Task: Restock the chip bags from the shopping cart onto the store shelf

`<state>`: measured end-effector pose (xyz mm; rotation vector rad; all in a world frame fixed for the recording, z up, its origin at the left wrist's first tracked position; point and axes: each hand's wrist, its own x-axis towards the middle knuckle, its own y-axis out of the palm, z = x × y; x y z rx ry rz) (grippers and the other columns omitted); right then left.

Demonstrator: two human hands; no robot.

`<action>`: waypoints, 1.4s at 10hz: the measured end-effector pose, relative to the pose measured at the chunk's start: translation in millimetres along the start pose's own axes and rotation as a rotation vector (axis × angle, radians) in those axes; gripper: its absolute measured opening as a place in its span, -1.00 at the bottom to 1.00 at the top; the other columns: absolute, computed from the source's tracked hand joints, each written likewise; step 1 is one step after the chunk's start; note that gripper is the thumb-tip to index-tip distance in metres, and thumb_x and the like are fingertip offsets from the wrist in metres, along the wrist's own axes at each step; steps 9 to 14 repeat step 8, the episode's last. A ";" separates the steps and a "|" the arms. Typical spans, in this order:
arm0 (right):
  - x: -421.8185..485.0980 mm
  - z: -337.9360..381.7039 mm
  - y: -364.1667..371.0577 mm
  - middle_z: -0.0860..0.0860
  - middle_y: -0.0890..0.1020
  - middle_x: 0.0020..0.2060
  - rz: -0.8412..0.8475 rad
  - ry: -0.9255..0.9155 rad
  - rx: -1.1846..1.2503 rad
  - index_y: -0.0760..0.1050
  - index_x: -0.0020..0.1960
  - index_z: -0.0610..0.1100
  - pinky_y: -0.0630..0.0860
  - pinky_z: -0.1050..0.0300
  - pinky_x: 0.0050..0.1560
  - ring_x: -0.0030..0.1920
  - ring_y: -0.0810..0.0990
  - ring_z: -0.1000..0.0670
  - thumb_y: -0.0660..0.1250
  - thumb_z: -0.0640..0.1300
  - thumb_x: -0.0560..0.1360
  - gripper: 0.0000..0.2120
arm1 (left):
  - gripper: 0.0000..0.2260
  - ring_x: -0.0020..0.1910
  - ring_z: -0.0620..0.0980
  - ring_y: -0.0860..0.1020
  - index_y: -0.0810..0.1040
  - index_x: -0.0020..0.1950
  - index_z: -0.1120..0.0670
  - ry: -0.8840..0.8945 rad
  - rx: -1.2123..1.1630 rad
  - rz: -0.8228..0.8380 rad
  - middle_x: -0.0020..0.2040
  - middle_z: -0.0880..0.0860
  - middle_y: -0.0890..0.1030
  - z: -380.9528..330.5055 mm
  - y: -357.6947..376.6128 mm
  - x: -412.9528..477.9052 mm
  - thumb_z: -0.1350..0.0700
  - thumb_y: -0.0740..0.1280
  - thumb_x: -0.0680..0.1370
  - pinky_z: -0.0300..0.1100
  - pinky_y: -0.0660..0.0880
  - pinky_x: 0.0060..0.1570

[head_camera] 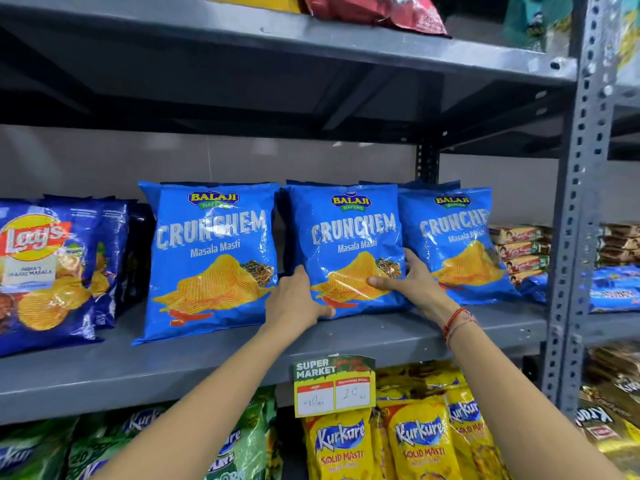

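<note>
Three blue Balaji Crunchem chip bags stand upright in a row on the grey metal shelf (207,362). The middle Crunchem bag (349,233) is held at its lower corners by both hands. My left hand (296,299) grips its bottom left edge, thumb under the bag. My right hand (408,278) clasps its lower right side, fingers across the front. The left Crunchem bag (211,258) stands free beside it, and the right Crunchem bag (457,237) leans just behind my right hand. More blue bags stand behind the front row. The shopping cart is out of view.
Lay's bags (41,271) fill the shelf's left end. Biscuit packs (519,251) are stacked at the right by the grey upright post (575,202). Below hang a price tag (334,386), yellow Kurkure bags (415,441) and green Kurkure bags (239,445). Red bags (374,8) lie on the shelf above.
</note>
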<state>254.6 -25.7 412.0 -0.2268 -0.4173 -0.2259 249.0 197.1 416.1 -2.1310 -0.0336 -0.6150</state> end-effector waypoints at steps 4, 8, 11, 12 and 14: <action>-13.8 -5.6 -1.2 -0.10 0.38 0.43 -0.191 -0.041 -0.271 0.11 0.52 -0.10 0.34 0.07 0.29 0.41 0.36 -0.08 0.58 0.12 0.20 0.05 | -0.14 -0.02 0.18 0.59 0.12 0.47 0.16 0.090 0.226 -0.221 0.00 0.14 0.63 4.5 1.1 -15.8 -0.09 0.49 0.34 -0.09 0.39 -0.29; -105.6 125.4 -6.9 0.13 0.67 -0.13 -0.536 -0.671 -0.015 0.57 -0.03 0.11 0.50 0.42 -0.14 -0.12 0.61 0.21 0.50 0.14 0.31 -0.73 | -0.47 -0.02 0.14 0.60 0.27 0.42 0.06 0.280 0.242 -0.638 0.20 0.04 0.58 17.5 -59.8 -11.6 -0.07 0.27 0.50 -0.09 0.41 -0.30; -105.6 125.4 -6.9 0.13 0.67 -0.13 -0.536 -0.671 -0.015 0.57 -0.03 0.11 0.50 0.42 -0.14 -0.12 0.61 0.21 0.50 0.14 0.31 -0.73 | -0.47 -0.02 0.14 0.60 0.27 0.42 0.06 0.280 0.242 -0.638 0.20 0.04 0.58 17.5 -59.8 -11.6 -0.07 0.27 0.50 -0.09 0.41 -0.30; -105.6 125.4 -6.9 0.13 0.67 -0.13 -0.536 -0.671 -0.015 0.57 -0.03 0.11 0.50 0.42 -0.14 -0.12 0.61 0.21 0.50 0.14 0.31 -0.73 | -0.47 -0.02 0.14 0.60 0.27 0.42 0.06 0.280 0.242 -0.638 0.20 0.04 0.58 17.5 -59.8 -11.6 -0.07 0.27 0.50 -0.09 0.41 -0.30; -105.6 125.4 -6.9 0.13 0.67 -0.13 -0.536 -0.671 -0.015 0.57 -0.03 0.11 0.50 0.42 -0.14 -0.12 0.61 0.21 0.50 0.14 0.31 -0.73 | -0.47 -0.02 0.14 0.60 0.27 0.42 0.06 0.280 0.242 -0.638 0.20 0.04 0.58 17.5 -59.8 -11.6 -0.07 0.27 0.50 -0.09 0.41 -0.30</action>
